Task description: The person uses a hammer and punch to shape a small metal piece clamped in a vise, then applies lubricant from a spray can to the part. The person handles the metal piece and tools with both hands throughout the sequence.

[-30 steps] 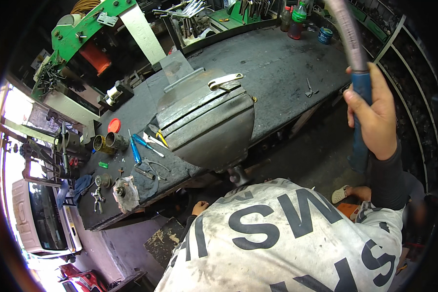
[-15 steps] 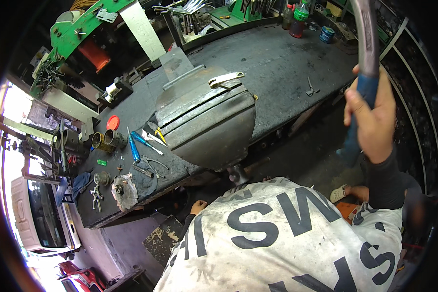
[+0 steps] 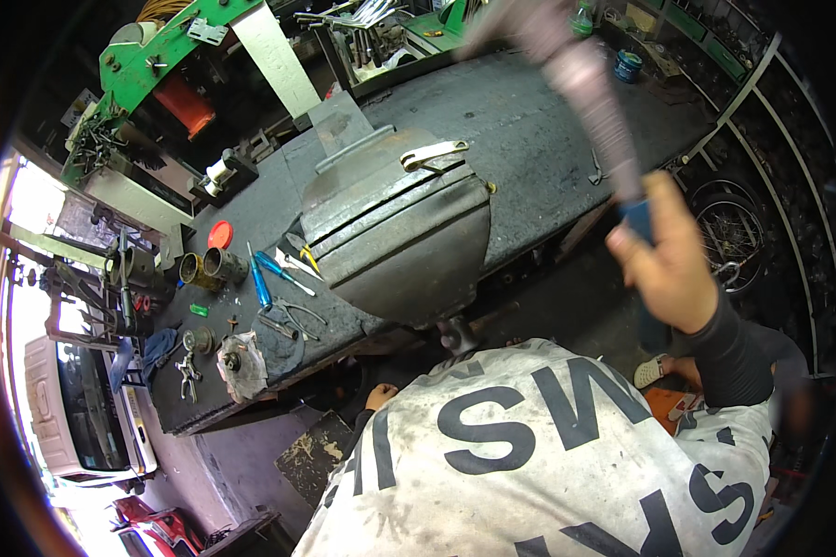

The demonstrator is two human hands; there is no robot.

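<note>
My right hand (image 3: 669, 251) grips the blue handle of a hammer (image 3: 599, 111) at upper right; its head is blurred above the bench. At centre a large grey steel vise (image 3: 390, 265) holds an upright metal plate (image 3: 334, 121) near its back, and a pale metal lever piece (image 3: 432, 154) lies on top. My left hand (image 3: 381, 396) is low at centre, below the bench edge, partly behind my shirt, its fingers mostly hidden. Left of the vise lie blue screwdrivers (image 3: 274, 269), pliers (image 3: 302, 316) and two metal cans (image 3: 223, 265).
The dark workbench (image 3: 539, 186) has a red lid (image 3: 219, 236) and a blue jar (image 3: 627, 67). A green machine (image 3: 139, 60) stands upper left, a white vehicle (image 3: 84, 408) outside at left. At right are metal racks (image 3: 762, 111) and a wheel (image 3: 729, 232).
My right hand and the hammer have moved left and down, the hammer tilting leftward with its head coming into view as a blur over the bench. My left hand stays low.
</note>
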